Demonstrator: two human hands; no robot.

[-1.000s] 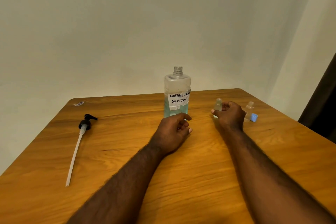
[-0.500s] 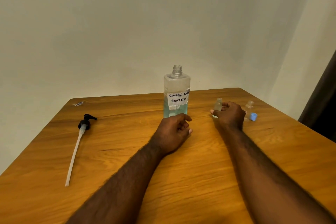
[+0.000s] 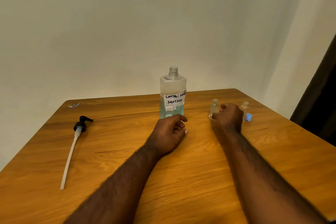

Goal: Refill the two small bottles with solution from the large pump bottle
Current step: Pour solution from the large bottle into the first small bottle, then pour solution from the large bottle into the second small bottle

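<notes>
The large clear bottle [image 3: 173,94] stands uncapped at the table's middle, about half full of blue liquid, with a handwritten label. Its black pump with a long white tube [image 3: 76,138] lies flat at the left. My left hand [image 3: 169,132] rests on the table just in front of the large bottle, fingers loosely curled, holding nothing. My right hand [image 3: 228,118] curls its thumb and fingers round the lower part of a small clear bottle [image 3: 214,105], which stands upright without a cap. A second small bottle [image 3: 245,105] stands behind that hand, partly hidden.
A small blue cap [image 3: 248,116] lies on the wooden table [image 3: 181,169] right of my right hand. A scrap of wrapper [image 3: 74,105] sits at the far left corner. A wall runs behind the table and a dark curtain [image 3: 320,107] hangs at the right.
Almost nothing differs. My right hand's fingers have shifted slightly on the small bottle; my left hand and the large bottle stay where they were.
</notes>
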